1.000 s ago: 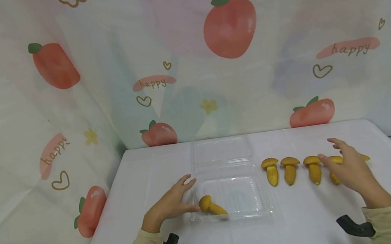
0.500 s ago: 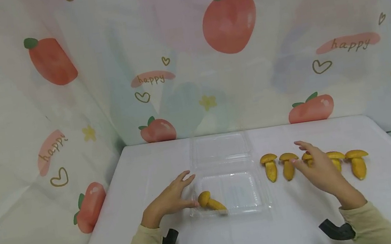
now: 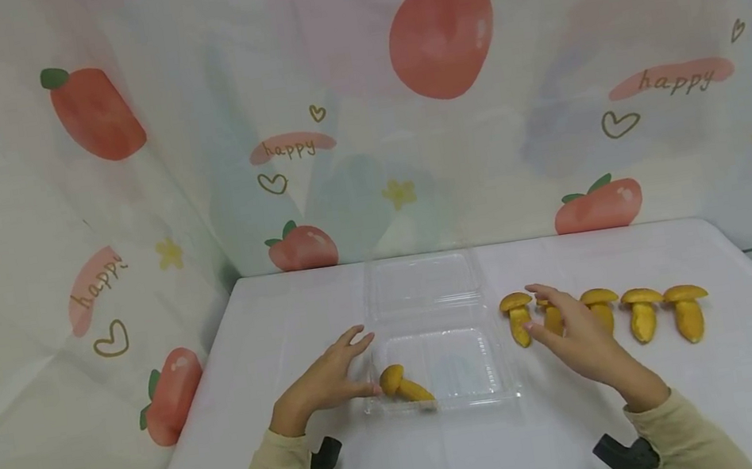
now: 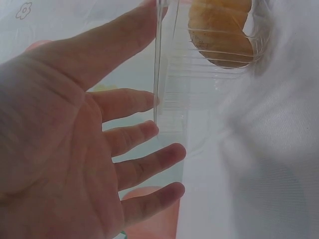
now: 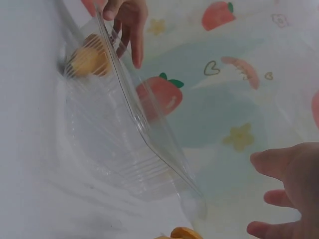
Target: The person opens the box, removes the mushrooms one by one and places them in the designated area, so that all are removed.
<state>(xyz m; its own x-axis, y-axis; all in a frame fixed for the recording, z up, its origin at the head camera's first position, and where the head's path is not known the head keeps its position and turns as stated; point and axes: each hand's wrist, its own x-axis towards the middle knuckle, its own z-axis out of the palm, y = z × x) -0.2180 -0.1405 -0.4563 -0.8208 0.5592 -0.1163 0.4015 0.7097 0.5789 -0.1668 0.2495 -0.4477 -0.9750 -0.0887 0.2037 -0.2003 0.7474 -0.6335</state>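
Note:
A clear plastic clamshell box (image 3: 475, 399) stands unfolded on the table, its lid (image 3: 422, 282) laid back. Inside its near left corner lies a yellow mushroom (image 3: 408, 387). My left hand (image 3: 321, 386) touches the left rim with extended fingers; in the left wrist view the fingertips (image 4: 172, 152) meet the clear edge. To the right of the box lies a row of several yellow mushrooms. My right hand (image 3: 582, 342) hovers with spread fingers, holding nothing, and partly covers the second mushroom (image 3: 550, 318). Left of its fingertips is the first mushroom (image 3: 519, 320).
Further right in the row lie three more mushrooms, among them one at the right end (image 3: 688, 312). A white cloth covers the table (image 3: 452, 464). A printed curtain (image 3: 353, 69) closes off the back and left side. Black wrist mounts (image 3: 627, 454) hang under both sleeves.
My right hand has moved left along the row, from the right-hand mushrooms to the second one. My left hand stays at the box rim. The head view has tilted slightly.

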